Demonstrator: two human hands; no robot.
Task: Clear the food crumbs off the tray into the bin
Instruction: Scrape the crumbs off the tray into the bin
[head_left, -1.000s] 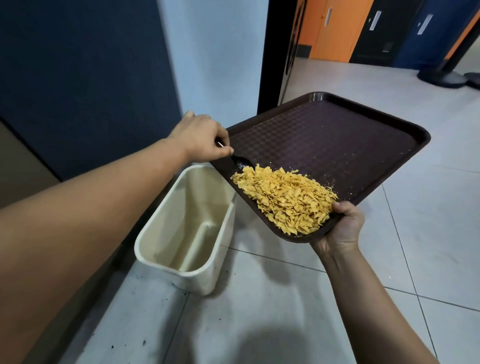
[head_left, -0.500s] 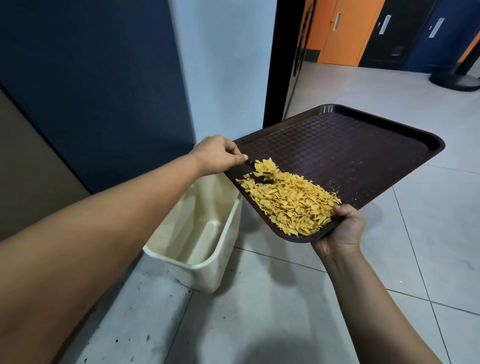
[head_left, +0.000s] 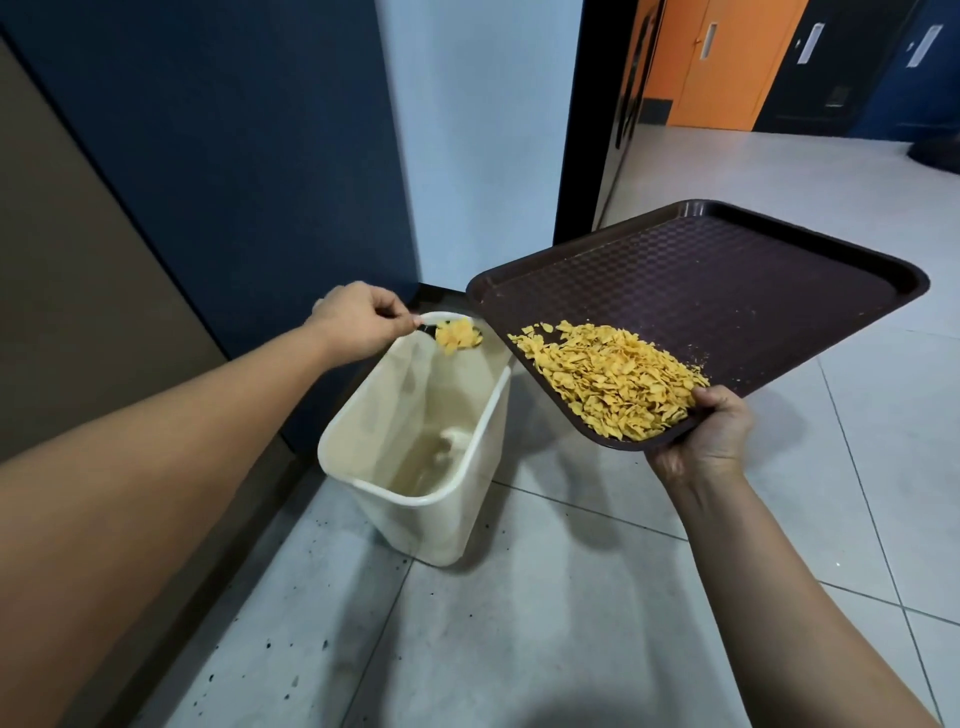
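A dark brown tray (head_left: 727, 291) is tilted down toward me, and my right hand (head_left: 711, 431) grips its near corner from below. A heap of yellow flakes (head_left: 613, 374) lies piled in that low corner. My left hand (head_left: 358, 319) pinches the handle of a dark spoon (head_left: 460, 335) loaded with flakes. The spoon hangs over the far end of the open cream bin (head_left: 415, 499), just left of the tray's edge. The bin stands on the floor against the wall and looks bare inside.
A dark blue wall panel (head_left: 234, 156) and a pale wall run behind the bin. A black door frame (head_left: 587, 130) opens onto a tiled corridor with orange and dark doors (head_left: 727, 62). Grey floor tiles (head_left: 519, 623) with dark specks spread below.
My left hand scooped flakes off the tray with the spoon and carried them left, off the tray and over the bin. The tray stays tilted in my right hand.
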